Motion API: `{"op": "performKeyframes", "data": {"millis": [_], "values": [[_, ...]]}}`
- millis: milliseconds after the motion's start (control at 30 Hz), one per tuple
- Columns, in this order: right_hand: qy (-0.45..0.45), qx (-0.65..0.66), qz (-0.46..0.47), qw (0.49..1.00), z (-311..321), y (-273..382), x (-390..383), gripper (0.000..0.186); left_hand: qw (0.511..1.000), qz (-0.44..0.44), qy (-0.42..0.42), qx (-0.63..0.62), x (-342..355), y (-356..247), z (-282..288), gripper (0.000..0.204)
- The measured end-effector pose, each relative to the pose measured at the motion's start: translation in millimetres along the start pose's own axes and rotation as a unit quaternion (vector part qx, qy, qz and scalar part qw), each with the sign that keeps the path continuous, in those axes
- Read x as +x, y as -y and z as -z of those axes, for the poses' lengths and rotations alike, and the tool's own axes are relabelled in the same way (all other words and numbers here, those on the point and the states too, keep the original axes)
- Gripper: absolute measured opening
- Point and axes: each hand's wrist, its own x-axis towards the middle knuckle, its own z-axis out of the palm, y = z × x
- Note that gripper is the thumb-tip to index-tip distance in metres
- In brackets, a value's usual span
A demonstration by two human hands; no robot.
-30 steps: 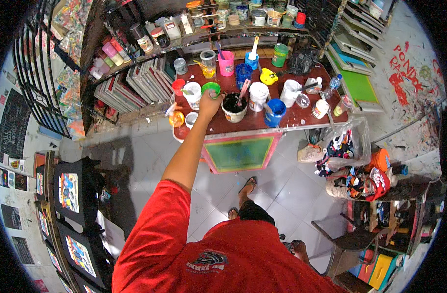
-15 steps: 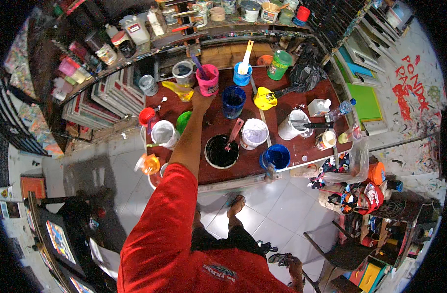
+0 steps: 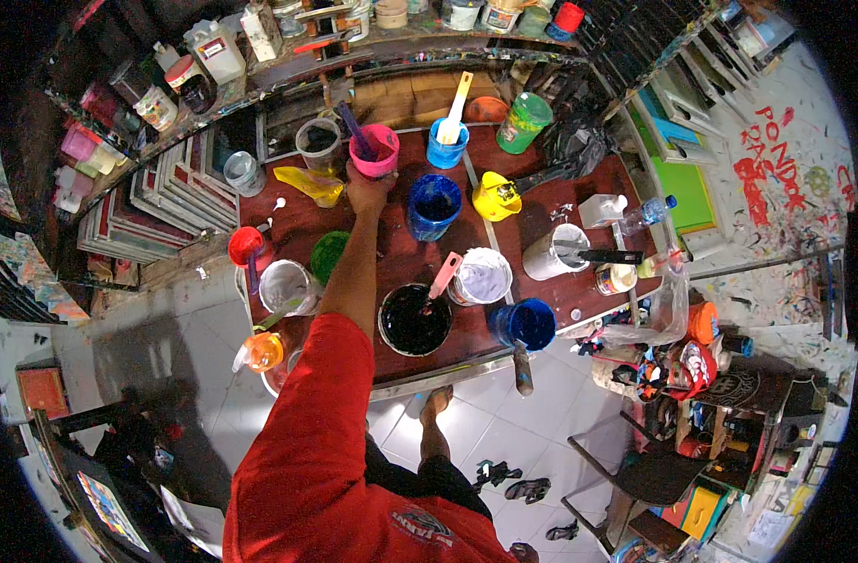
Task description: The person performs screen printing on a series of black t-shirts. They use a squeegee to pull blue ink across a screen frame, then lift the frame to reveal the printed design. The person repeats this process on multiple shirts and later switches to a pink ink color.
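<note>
My left hand (image 3: 367, 192) reaches across the dark red table and is closed on the near side of a pink bucket (image 3: 376, 150), which has a purple-handled tool (image 3: 354, 129) standing in it. A clear tub (image 3: 319, 141) and a yellow scoop-like piece (image 3: 309, 186) lie to its left. To the right of the hand stands a dark blue bucket (image 3: 434, 208). Below my forearm is a black-filled tub (image 3: 415, 321) with a pink-handled tool (image 3: 445, 274). Only a sliver of my right hand (image 3: 523, 552) shows low down at the lower edge; its fingers cannot be made out.
More buckets crowd the table: light blue (image 3: 447, 145), green (image 3: 524, 124), yellow (image 3: 495, 195), white (image 3: 558, 251) and blue (image 3: 525, 326). A shelf of jars (image 3: 391, 45) runs behind. Stacked frames (image 3: 157, 202) lean at left. A chair (image 3: 654, 469) stands at lower right.
My view has shifted, and I stand a little closer to the table. My left hand stays on the pink bucket. My right hand has dropped nearly out of sight at the lower edge.
</note>
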Motion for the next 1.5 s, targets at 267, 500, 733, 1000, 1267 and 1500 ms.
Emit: {"op": "performKeyframes", "data": {"millis": [267, 500, 733, 1000, 1267, 1500], "values": [[-0.001, 0.017, 0.030, 0.999, 28.1, -19.3, 11.1, 0.031, 0.988, -0.040, -0.014, -0.149, -14.0, -15.9, 8.1, 0.082], [-0.145, 0.509, 0.059, 0.846, 217.8, 4.3, 63.3, 0.040, 0.942, -0.150, -0.015, -0.300, -24.2, -109.0, 60.2, 0.080], [-0.291, -0.185, 0.652, 0.676, 111.9, 488.1, -86.0, 0.042, 0.949, -0.255, -0.035, -0.182, -94.0, -244.8, 195.5, 0.079], [0.086, -0.219, 0.931, 0.279, -115.6, 596.8, -336.9, 0.051, 0.949, -0.262, -0.164, -0.060, -238.7, -269.5, 380.6, 0.083], [0.353, -0.312, 0.882, -0.013, -205.0, 439.9, -437.7, 0.034, 0.949, -0.118, -0.287, 0.051, -455.7, -254.6, 525.4, 0.079], [0.448, -0.252, 0.850, -0.115, -197.5, 236.7, -489.9, 0.019, 0.897, -0.059, -0.424, 0.110, -682.6, -224.9, 630.2, 0.079]]}}
